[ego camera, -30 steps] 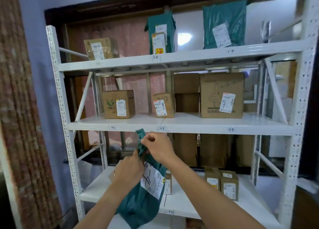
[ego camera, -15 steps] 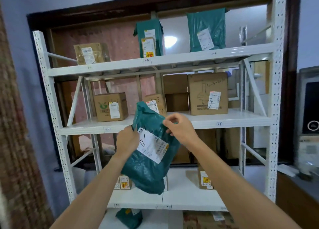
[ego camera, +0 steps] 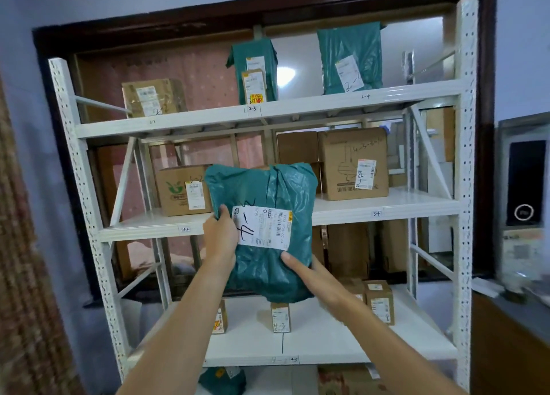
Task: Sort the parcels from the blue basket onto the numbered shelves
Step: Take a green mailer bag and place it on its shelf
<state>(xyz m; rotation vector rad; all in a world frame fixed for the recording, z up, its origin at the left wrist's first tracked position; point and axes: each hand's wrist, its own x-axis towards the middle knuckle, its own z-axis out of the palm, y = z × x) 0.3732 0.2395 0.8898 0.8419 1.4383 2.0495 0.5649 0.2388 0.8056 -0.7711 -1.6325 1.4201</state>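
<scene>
Holding a teal parcel point(ego camera: 262, 246) up at chest height, the person stands facing the white rack point(ego camera: 89, 186). The left hand point(ego camera: 220, 240) grips the parcel's left edge, thumb on the front and fingers tucked behind. The right hand point(ego camera: 312, 278) clasps the lower right corner, thumb lying across the front; its fingers are hidden behind the bag. A white label point(ego camera: 263, 228) faces me between the two hands, with handwritten figures I cannot read for sure.

The parcel blocks the middle stretch of the middle shelf point(ego camera: 387, 207), so whatever stands there is mostly hidden. Just left of the left hand on that shelf sits a brown box with a green logo point(ego camera: 181, 189). Up and to the right of the right hand stands a large carton point(ego camera: 354, 162) marked with a 4.

Well above both hands runs the upper shelf point(ego camera: 297, 109). It carries a taped brown box point(ego camera: 151, 97) off to the left, a teal bag point(ego camera: 256, 61) with a small box point(ego camera: 253, 86) leaning in front of it, and a taller teal bag point(ego camera: 351, 58) to the right.

Below the hands, the lower shelf point(ego camera: 312, 344) holds several small cartons, one point(ego camera: 279, 317) straight under the parcel and another point(ego camera: 379, 301) beside the right forearm. Far to the right of the right hand stands a device with a dark screen point(ego camera: 525, 183).
</scene>
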